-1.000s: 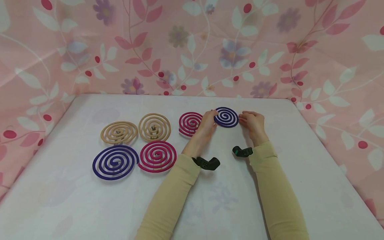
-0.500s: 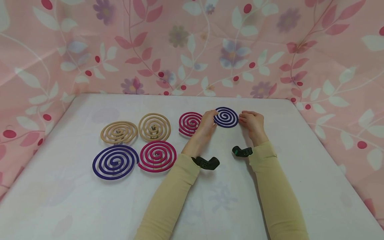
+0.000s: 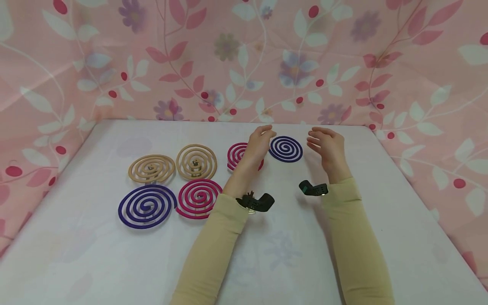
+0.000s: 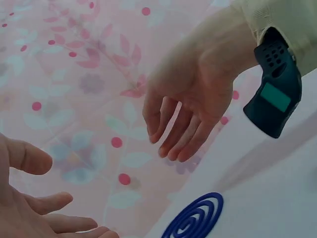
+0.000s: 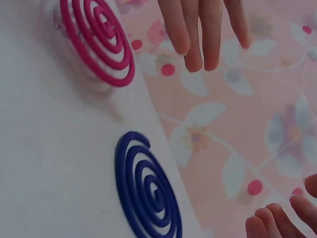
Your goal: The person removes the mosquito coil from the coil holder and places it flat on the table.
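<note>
A dark blue mosquito coil (image 3: pixel 286 149) lies near the table's back edge, between the two hands. The left hand (image 3: pixel 260 144) hovers at the coil's left side, apart from it, with relaxed fingers. On the coil's right the right hand (image 3: pixel 330 146) is raised, palm facing inward and fingers loosely extended. Neither hand holds anything; in the right wrist view a gap shows between the blue coil (image 5: pixel 148 186) and both hands. A pink coil (image 3: pixel 234 155) stands just left of the blue one, partly hidden by the left hand and forearm.
Left on the white table (image 3: pixel 95 262) are two tan coils (image 3: pixel 196 148) side by side, with another blue coil (image 3: pixel 147 207) and a pink coil (image 3: pixel 200 199) in front, propped on small supports. A floral pink cloth (image 3: pixel 228 63) hangs behind the table.
The left hand has let go of the blue coil's left edge and both hands have risen and moved apart. The blue coil has shifted very slightly left.
</note>
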`<state>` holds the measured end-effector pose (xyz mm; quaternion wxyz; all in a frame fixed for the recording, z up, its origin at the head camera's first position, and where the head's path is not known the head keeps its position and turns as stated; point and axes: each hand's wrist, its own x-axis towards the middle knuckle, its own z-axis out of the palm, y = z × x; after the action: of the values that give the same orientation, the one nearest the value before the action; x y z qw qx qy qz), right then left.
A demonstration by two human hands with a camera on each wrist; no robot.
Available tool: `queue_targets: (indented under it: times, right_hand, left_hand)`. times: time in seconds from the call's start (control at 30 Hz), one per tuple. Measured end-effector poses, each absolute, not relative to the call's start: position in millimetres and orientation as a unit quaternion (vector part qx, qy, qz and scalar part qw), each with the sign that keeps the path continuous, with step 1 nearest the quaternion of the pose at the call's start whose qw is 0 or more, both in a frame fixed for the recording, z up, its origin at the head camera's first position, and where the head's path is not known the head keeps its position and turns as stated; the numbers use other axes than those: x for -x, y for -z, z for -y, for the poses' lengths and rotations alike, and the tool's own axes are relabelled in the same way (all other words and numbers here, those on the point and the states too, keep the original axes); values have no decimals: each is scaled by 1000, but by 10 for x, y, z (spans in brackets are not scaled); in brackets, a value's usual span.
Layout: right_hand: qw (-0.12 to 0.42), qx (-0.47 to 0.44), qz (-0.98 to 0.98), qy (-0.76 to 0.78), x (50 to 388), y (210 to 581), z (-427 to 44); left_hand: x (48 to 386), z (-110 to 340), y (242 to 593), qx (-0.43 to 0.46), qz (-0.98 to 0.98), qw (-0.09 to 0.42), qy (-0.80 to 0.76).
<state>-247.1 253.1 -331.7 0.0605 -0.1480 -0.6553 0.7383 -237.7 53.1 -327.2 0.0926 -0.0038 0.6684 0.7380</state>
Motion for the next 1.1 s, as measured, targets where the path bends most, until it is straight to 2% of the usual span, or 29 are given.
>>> queue_targets:
  times: [0.47,0.77,1.1]
  right_hand:
    - [83,15,604,-793,2165,2859,-2186]
    - [83,-19,608,-789,2055,2747,-2067]
    - [77,-19,633,-770,2031,2774,-1977]
  left_hand:
    - [2076,-39,2777,-105,-731,56,-672]
    - [2108,443,2721,-99,-731,57,-672]
    - [2282,798,2875,-88,-729,87,-673]
